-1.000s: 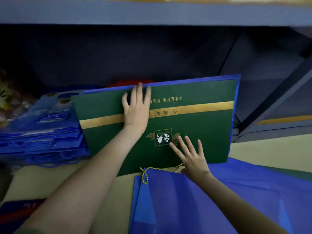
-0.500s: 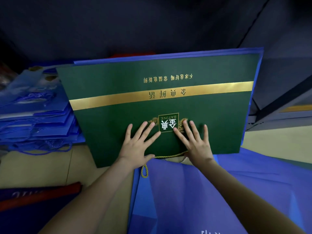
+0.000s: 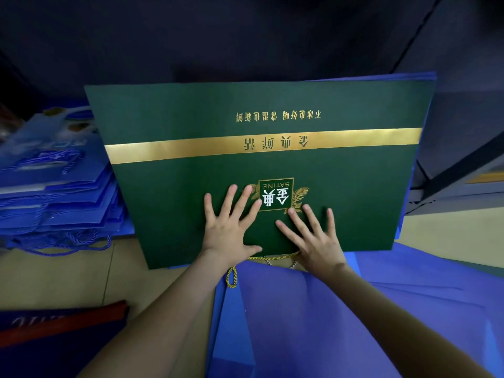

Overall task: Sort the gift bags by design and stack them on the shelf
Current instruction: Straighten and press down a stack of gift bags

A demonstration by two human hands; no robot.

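A large dark green gift bag (image 3: 341, 186) with a gold band and a white logo lies flat on the shelf, on top of a stack whose blue edges show at its right side. Its gold cord handle (image 3: 231, 276) hangs out at the near edge. My left hand (image 3: 227, 227) and my right hand (image 3: 313, 236) both press flat on the bag's near part, fingers spread, either side of the logo. Neither hand grips anything.
A stack of blue gift bags (image 3: 51, 192) with blue cords sits to the left on the tan shelf board (image 3: 68, 274). Plain blue-purple bags (image 3: 341, 317) lie in front under my forearms. A dark blue and red bag (image 3: 54, 331) is at lower left. Metal shelf framing (image 3: 458, 173) stands at right.
My left hand came down from the gold band to the near edge beside my right hand. The view has closed in on the green bag, which now lies squarer on its stack.
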